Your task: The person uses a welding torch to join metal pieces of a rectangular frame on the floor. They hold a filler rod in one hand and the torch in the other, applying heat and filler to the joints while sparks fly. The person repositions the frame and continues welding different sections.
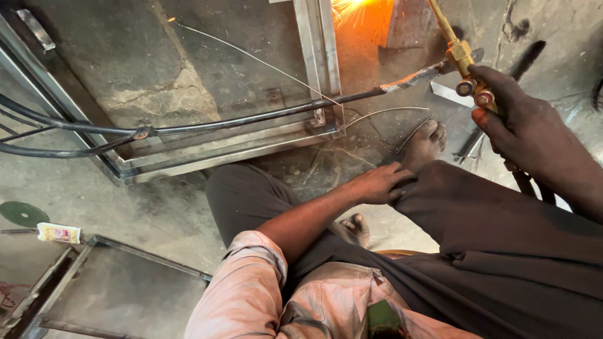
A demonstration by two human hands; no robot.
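The right hand point(524, 122) is clamped on one brass gas cutting torch point(461, 53), its tip throwing orange sparks point(358, 11) at the upper frame edge. The left hand point(380, 183) rests, fingers together, on the dark trouser leg point(477, 213). Two steel rectangular frames point(220, 147) lie on the concrete floor point(157, 207).
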